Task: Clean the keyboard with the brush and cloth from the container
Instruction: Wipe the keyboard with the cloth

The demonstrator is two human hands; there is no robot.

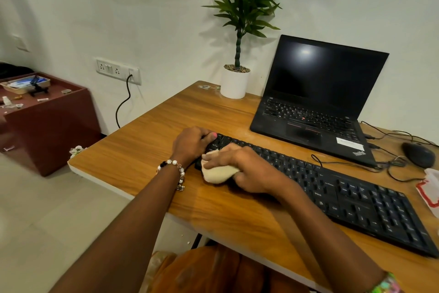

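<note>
I see my right hand (247, 169) squeezing the soft cream cloth (217, 170) on the long black keyboard (332, 188); my left hand (190, 143) grips its end, mid-frame on the brown wooden desk (154, 140).

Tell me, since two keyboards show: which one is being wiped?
The separate black keyboard in front; the hands work the cloth at its left end. The laptop keyboard is untouched.

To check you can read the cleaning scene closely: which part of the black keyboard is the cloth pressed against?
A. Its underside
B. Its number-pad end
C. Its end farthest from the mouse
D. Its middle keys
C: the right hand presses the cream cloth on the keyboard end beside the left hand, opposite the mouse.
</note>
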